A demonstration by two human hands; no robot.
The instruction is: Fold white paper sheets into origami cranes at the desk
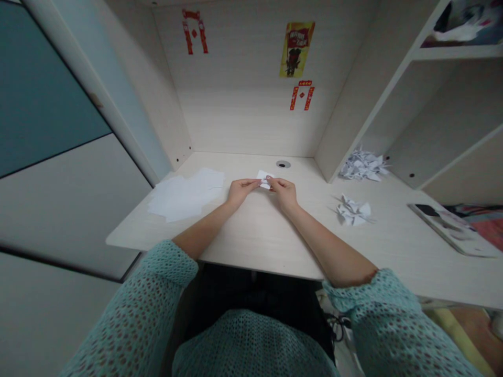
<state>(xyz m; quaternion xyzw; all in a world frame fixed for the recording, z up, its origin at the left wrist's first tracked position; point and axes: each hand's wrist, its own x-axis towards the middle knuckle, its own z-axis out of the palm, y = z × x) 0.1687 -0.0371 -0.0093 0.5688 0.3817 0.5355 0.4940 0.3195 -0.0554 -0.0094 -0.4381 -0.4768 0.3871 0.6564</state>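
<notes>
Between my two hands is a small piece of white folded paper (265, 175), just above or on the middle of the desk. My left hand (240, 191) pinches its left edge between thumb and fingers. At its right side, my right hand (284, 191) has fingers and thumb closed on the paper. My fingertips cover part of it, so its exact folds are hard to make out. Flat white paper sheets (188, 193) lie spread in an overlapping stack to the left. On the right sits a small heap of folded paper pieces (353, 210).
A larger pile of folded white paper (363, 165) is under the shelf at the back right. A phone (451, 230) lies near the right side of the desk (259, 235). A round cable hole (283, 164) is behind my hands. Side panels rise left and right.
</notes>
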